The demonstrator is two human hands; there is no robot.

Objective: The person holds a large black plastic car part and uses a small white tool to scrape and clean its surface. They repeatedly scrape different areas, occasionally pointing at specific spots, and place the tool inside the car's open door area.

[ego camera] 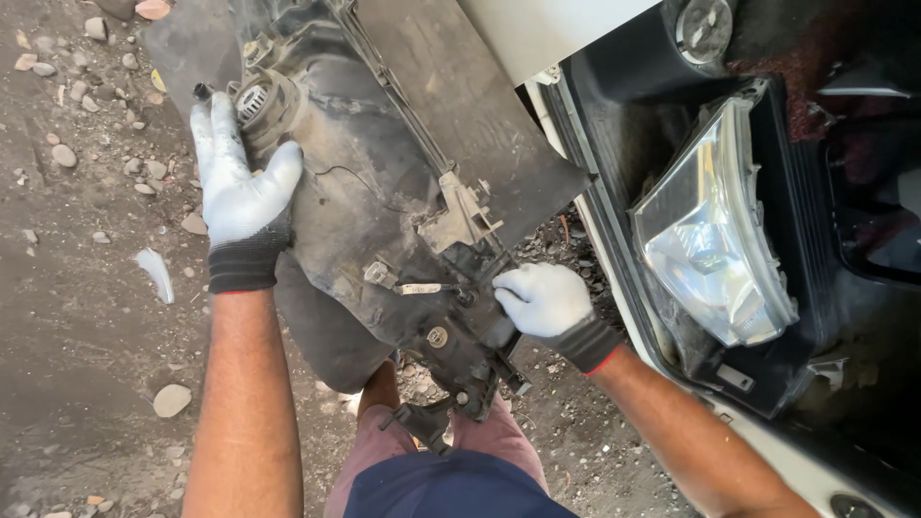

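Note:
A dirty black headlight housing [365,221], seen from its back, rests across my knee above the ground. My left hand [235,187], in a grey-white glove with a black cuff, lies flat on the housing's left end beside a round bulb socket [257,101]. My right hand [545,299], gloved the same way, is closed on a small tool or fastener at the housing's lower mounting bracket [460,307]; the item in the fingers is mostly hidden. A metal clip [417,288] sits just left of those fingers.
A vehicle's front corner stands at the right, with a clear headlight lens [710,230] set in its black surround [614,115]. The ground at left is dirt with scattered pebbles [173,398]. My knees in reddish trousers [432,451] are below the housing.

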